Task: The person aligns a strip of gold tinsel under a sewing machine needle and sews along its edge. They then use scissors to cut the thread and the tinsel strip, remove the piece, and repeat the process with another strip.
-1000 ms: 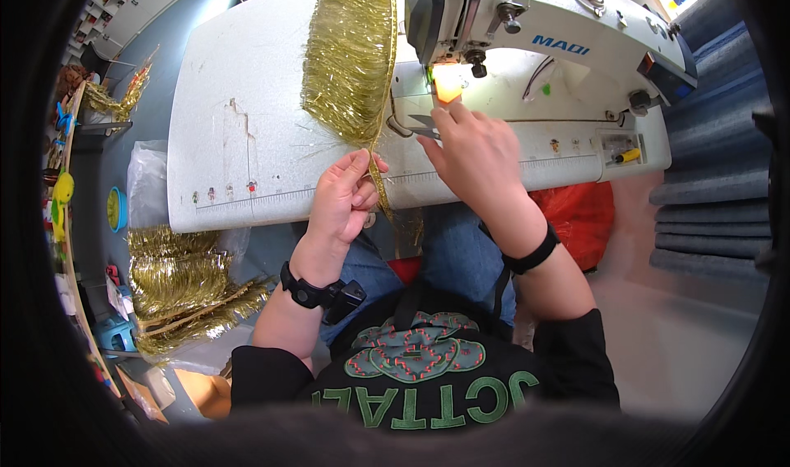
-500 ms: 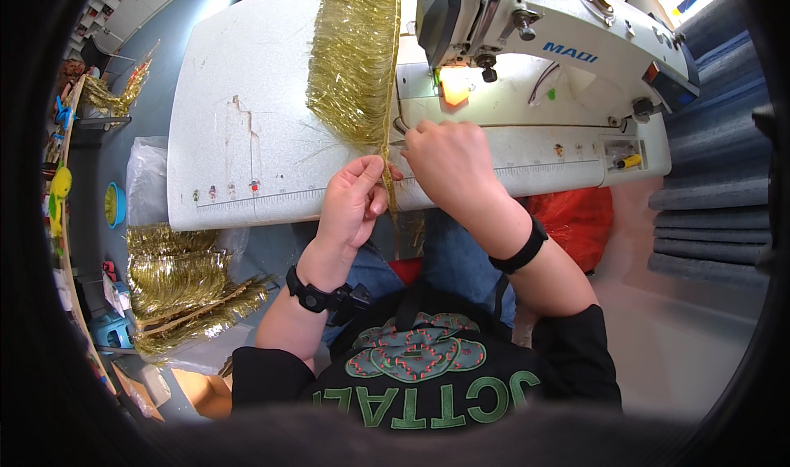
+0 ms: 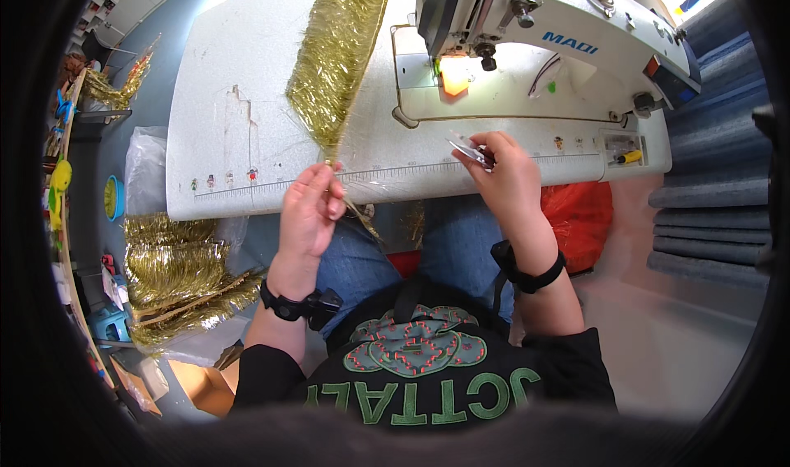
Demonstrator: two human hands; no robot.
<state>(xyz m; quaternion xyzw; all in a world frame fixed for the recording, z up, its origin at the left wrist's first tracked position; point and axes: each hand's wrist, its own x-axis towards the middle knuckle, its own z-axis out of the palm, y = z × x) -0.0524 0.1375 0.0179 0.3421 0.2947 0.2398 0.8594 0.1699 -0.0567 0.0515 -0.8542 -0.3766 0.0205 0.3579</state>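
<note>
My left hand [image 3: 309,212] pinches the narrow lower end of a gold tinsel fringe [image 3: 333,60] near the front edge of the sewing table [image 3: 222,138]. From there the fringe runs up and away across the tabletop, with its strands to the left of its edge band. A thin tail of it hangs below my fingers, past the table edge. Farther right, my right hand [image 3: 512,175] is closed round small silver thread snips [image 3: 471,149], their tips pointing up and left. The snips are apart from the fringe.
A white sewing machine [image 3: 568,43] stands at the table's back right, its lamp lit. A small tray [image 3: 621,148] with a yellow-handled tool is set in the right end. More gold fringe [image 3: 177,269] is piled at the left, beside a cardboard box [image 3: 202,385]. A red bag [image 3: 580,220] lies under the table.
My left hand has moved left with the fringe end, so the fringe now slants. My right hand has drawn away to the right, bringing the snips into plain view.
</note>
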